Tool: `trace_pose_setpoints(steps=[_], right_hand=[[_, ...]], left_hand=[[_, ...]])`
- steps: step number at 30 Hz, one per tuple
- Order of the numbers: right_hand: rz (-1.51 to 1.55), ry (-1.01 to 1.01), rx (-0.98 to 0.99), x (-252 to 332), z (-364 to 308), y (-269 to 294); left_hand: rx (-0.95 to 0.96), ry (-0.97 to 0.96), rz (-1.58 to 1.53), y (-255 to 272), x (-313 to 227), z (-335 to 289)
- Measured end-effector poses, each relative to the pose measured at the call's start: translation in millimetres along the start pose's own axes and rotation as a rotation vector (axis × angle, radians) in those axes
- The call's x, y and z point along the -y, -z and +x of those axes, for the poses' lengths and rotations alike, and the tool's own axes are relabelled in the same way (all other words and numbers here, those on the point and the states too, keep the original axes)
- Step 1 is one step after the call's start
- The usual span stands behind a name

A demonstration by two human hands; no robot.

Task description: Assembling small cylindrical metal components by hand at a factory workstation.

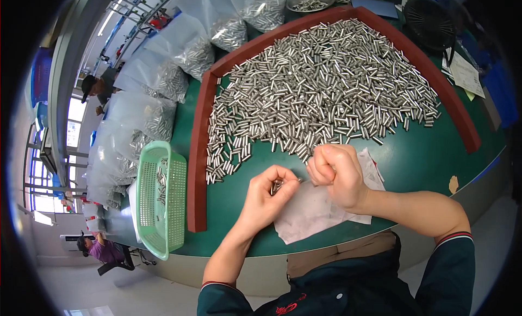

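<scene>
A broad heap of short, shiny metal pins (326,82) covers the green tabletop (424,163). My left hand (263,199) is curled around several metal pins (276,186), with thumb and forefinger almost meeting. Close by on its right, my right hand (341,177) is closed, knuckles up, just in front of the heap's near edge. Whatever its fingers hold is hidden. Beneath both hands lies a crumpled, smudged white sheet (307,221); whether it is paper or cloth I cannot tell.
A dark red raised border (199,153) fences the heap on the left, back and right. Left of it stands a green perforated basket (178,196) with some pins. Clear plastic bags of pins (190,57) line the far left. A metal bowl (310,1) and black fan (429,25) stand behind.
</scene>
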State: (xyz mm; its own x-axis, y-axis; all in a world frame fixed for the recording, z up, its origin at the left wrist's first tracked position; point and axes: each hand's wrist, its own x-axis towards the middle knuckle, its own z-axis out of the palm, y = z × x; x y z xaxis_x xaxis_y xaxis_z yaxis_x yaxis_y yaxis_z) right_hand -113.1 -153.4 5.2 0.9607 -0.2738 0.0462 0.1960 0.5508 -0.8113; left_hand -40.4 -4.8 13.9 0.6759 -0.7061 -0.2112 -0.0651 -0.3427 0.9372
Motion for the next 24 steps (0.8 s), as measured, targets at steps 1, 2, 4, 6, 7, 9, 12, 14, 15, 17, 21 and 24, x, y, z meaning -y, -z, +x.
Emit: trace_pose_setpoints(steps=[1,2,4,6,7,9,12,14,15,17,21,24], right_hand=[[0.024,-0.027,0.0,-0.2,3.0,1.1],[0.026,-0.024,0.003,-1.0,3.2,1.0],[0.083,-0.039,0.04,0.4,1.5,2.1],[0.079,-0.026,0.063,0.9,0.5,1.6],[0.087,-0.026,0.069,1.4,0.6,1.7],[0.087,-0.015,0.065,2.1,1.3,0.5],[0.082,-0.035,0.056,4.0,0.9,-1.3],[0.08,-0.033,0.06,3.5,1.1,-0.5],[0.077,-0.033,0.06,3.4,1.1,0.0],[0.079,-0.034,0.063,3.1,1.0,0.3],[0.059,-0.017,0.059,2.9,0.6,-0.2],[0.065,-0.013,0.066,3.9,0.9,-0.9]], left_hand=[[0.09,0.056,-0.364,6.4,3.9,3.2],[0.149,0.087,-0.56,11.4,7.5,4.8],[0.188,0.136,-0.794,17.1,9.5,8.1],[0.156,0.116,-0.812,19.8,12.1,10.5],[0.15,0.109,-0.817,20.5,12.1,10.6],[0.144,0.11,-0.843,21.0,12.8,11.7],[0.143,0.127,-0.892,22.7,13.4,13.1],[0.152,0.145,-0.92,23.3,14.3,13.6],[0.145,0.152,-0.923,22.9,14.0,13.9],[0.15,0.161,-0.946,22.7,14.3,14.3],[0.157,0.17,-0.974,25.4,16.0,14.6],[0.148,0.165,-0.968,26.7,16.6,14.5]])
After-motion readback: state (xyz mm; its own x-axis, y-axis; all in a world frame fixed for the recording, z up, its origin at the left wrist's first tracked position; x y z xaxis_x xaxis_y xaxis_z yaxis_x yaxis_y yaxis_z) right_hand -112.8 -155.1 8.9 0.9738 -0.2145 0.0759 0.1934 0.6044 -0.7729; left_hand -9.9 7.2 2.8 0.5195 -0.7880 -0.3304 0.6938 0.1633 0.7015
